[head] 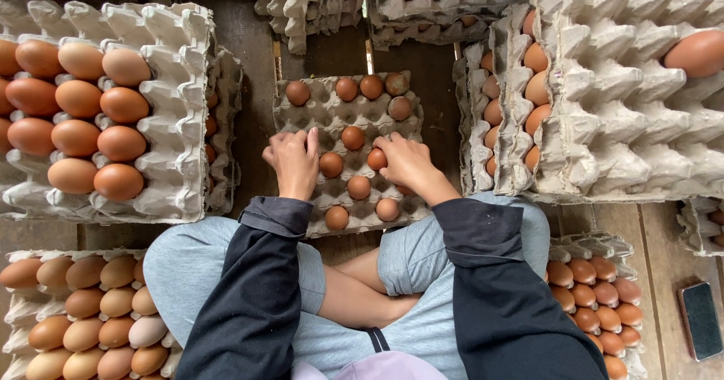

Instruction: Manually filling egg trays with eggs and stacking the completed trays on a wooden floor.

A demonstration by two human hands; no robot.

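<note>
Head view: right hand (406, 163) pinches an egg (376, 158) mid-tray; left hand (292, 161), curled and seemingly empty, steadies the tray (309, 112) at its left edge.

Egg sorting or packing spot, farm shed or small egg trade by look. Person sitting cross-legged on dark plank floor (260, 48), no worktop showing. Grey pulp egg trays ringing the seat: stacked full trays (181, 108) lying at left, tall near-empty stack (626, 101) standing at right, more stacks (317, 3) sitting at top. Half-filled tray (317, 112) lying in front of knees. Brown eggs (75, 135) filling most trays by the dozens. Phone (701, 320) lying on floor at lower right.
</note>
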